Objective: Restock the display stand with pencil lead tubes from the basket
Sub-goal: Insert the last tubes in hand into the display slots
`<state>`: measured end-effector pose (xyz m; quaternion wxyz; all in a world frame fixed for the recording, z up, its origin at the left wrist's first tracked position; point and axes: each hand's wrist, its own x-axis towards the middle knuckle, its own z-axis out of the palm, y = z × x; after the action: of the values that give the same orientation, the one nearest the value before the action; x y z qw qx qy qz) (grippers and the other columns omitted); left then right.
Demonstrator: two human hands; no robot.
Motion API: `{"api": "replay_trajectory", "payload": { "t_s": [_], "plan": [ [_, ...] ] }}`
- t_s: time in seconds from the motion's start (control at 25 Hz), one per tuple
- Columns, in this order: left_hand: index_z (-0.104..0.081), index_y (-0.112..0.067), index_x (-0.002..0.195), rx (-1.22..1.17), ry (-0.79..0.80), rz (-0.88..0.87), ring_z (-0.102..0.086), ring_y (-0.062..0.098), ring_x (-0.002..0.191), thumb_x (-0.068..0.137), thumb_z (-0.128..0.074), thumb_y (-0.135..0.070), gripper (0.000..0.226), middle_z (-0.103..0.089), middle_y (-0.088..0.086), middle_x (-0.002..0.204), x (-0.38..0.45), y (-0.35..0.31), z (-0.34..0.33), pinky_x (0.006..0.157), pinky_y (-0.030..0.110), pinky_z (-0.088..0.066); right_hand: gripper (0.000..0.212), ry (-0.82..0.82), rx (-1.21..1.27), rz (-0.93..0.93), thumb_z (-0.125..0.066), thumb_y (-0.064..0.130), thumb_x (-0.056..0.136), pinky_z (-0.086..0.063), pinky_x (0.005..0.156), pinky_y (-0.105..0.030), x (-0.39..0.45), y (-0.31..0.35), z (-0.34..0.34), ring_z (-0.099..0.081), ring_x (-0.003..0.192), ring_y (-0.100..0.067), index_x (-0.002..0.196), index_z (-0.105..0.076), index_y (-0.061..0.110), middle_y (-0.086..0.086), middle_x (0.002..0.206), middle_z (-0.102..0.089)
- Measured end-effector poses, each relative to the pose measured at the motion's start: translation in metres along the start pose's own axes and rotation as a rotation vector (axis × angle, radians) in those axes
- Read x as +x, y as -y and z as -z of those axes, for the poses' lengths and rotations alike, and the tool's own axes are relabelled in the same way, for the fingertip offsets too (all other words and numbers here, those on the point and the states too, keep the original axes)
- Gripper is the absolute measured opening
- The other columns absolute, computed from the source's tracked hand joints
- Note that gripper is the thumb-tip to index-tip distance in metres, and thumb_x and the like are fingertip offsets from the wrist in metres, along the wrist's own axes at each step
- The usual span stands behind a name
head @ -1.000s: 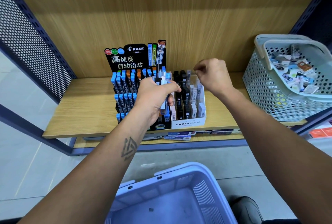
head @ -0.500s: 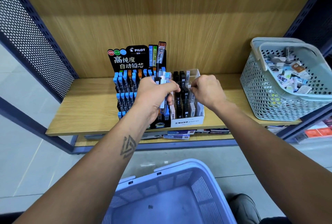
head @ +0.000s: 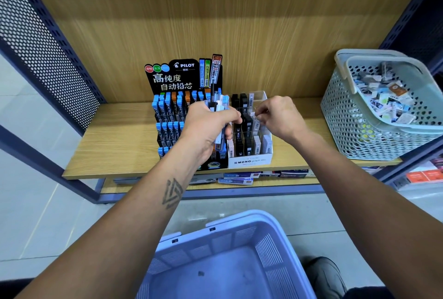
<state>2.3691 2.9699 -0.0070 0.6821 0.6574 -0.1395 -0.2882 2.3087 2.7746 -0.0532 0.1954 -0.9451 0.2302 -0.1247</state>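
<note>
A person's 2 bare forearms reach forward from the bottom of the view toward a wooden shelf point(head: 115, 140) with a wood-grain back panel.

The left hand point(head: 206, 128), back of the hand facing the camera and wrist bent slightly downward, has its fingers curled round a bundle of pencil lead tubes point(head: 219, 107). The tubes stand roughly upright in the fist, blue, clear and black tops poking out above the knuckles and lower ends showing below the palm. A triangular tattoo point(head: 172, 194) marks the left forearm.

This hand is held directly in front of the black display stand point(head: 167, 116), a tiered rack with a "PILOT" header card and rows of blue- and orange-capped tubes standing in its slots.

The right hand point(head: 279, 116) hovers just beside the left, above a white box point(head: 250, 161) marked "MONO graph MG" that touches the stand's right side and holds black and white lead cases. Its fingers are curled inward with thumb and fingertips drawn together in a pinch; what it pinches is too small to make out.

Far right on the shelf sits a pale green perforated basket point(head: 354, 131) filled with small mixed packets. On the floor below, nearest the camera, is a blue plastic basket point(head: 271, 243). Flat packets lie on a lower shelf point(head: 297, 181).
</note>
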Motion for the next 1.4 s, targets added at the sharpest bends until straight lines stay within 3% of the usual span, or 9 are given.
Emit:
{"api": "replay_trajectory", "payload": {
  "t_s": [0.24, 0.48, 0.76, 0.88, 1.04, 1.24, 1.4],
  "plan": [
    [-0.064, 0.004, 0.082, 0.008, 0.012, 0.007, -0.043, 0.018, 0.045, 0.084, -0.067, 0.008, 0.005, -0.069, 0.024, 0.079, 0.002, 0.003, 0.000, 0.047, 0.027, -0.041, 0.009, -0.012, -0.001, 0.048, -0.072, 0.004, 0.088, -0.056, 0.085, -0.035, -0.002, -0.003, -0.005, -0.064, 0.087, -0.019, 0.092, -0.077, 0.009, -0.002, 0.100, -0.066],
    [-0.064, 0.010, 0.092, -0.009, 0.000, 0.047, -0.043, 0.017, 0.042, 0.084, -0.068, 0.009, 0.009, -0.067, 0.023, 0.076, 0.001, 0.006, 0.001, 0.046, 0.026, -0.040, 0.011, -0.044, -0.034, 0.036, -0.069, 0.004, 0.090, -0.053, 0.084, -0.031, -0.003, -0.001, 0.000, -0.065, 0.091, -0.022, 0.096, -0.077, 0.010, -0.005, 0.103, -0.068],
    [-0.062, 0.009, 0.096, -0.015, -0.014, 0.110, -0.043, 0.017, 0.041, 0.084, -0.072, 0.007, 0.016, -0.058, 0.013, 0.061, -0.007, 0.008, 0.003, 0.043, 0.027, -0.040, 0.022, -0.129, 0.021, 0.038, -0.061, 0.003, 0.090, -0.056, 0.086, -0.035, -0.014, 0.021, 0.010, -0.067, 0.095, -0.023, 0.099, -0.077, 0.015, -0.003, 0.105, -0.073],
    [-0.061, 0.010, 0.097, -0.015, -0.018, 0.098, -0.042, 0.017, 0.042, 0.083, -0.073, 0.006, 0.018, -0.057, 0.012, 0.060, -0.011, 0.007, 0.005, 0.043, 0.027, -0.040, 0.031, -0.060, -0.139, 0.137, -0.061, 0.008, 0.092, -0.054, 0.086, -0.035, -0.023, 0.032, 0.003, -0.062, 0.107, -0.024, 0.118, -0.073, 0.020, -0.001, 0.111, -0.064],
    [-0.062, 0.006, 0.089, 0.002, -0.019, 0.078, -0.043, 0.017, 0.042, 0.083, -0.073, 0.005, 0.012, -0.058, 0.011, 0.059, -0.012, 0.006, 0.010, 0.044, 0.028, -0.040, 0.045, 0.021, -0.232, 0.148, -0.059, 0.002, 0.089, -0.051, 0.087, -0.033, -0.025, 0.032, -0.007, -0.057, 0.115, -0.021, 0.127, -0.069, 0.023, 0.009, 0.099, -0.042],
    [-0.062, 0.010, 0.096, 0.005, -0.025, 0.089, -0.044, 0.016, 0.043, 0.083, -0.073, 0.005, 0.018, -0.059, 0.011, 0.060, -0.011, 0.007, 0.010, 0.044, 0.028, -0.041, 0.040, 0.001, -0.184, 0.115, -0.057, 0.001, 0.090, -0.050, 0.084, -0.032, -0.026, 0.028, -0.006, -0.059, 0.115, -0.022, 0.123, -0.072, 0.018, 0.000, 0.115, -0.059],
    [-0.060, 0.009, 0.097, -0.010, -0.017, 0.086, -0.043, 0.016, 0.042, 0.083, -0.073, 0.006, 0.019, -0.058, 0.011, 0.060, -0.011, 0.006, 0.009, 0.044, 0.027, -0.041, 0.044, -0.011, -0.101, 0.091, -0.052, 0.002, 0.092, -0.051, 0.085, -0.034, -0.025, 0.029, -0.006, -0.059, 0.112, -0.023, 0.129, -0.068, 0.019, 0.000, 0.114, -0.056]
  ]
}}
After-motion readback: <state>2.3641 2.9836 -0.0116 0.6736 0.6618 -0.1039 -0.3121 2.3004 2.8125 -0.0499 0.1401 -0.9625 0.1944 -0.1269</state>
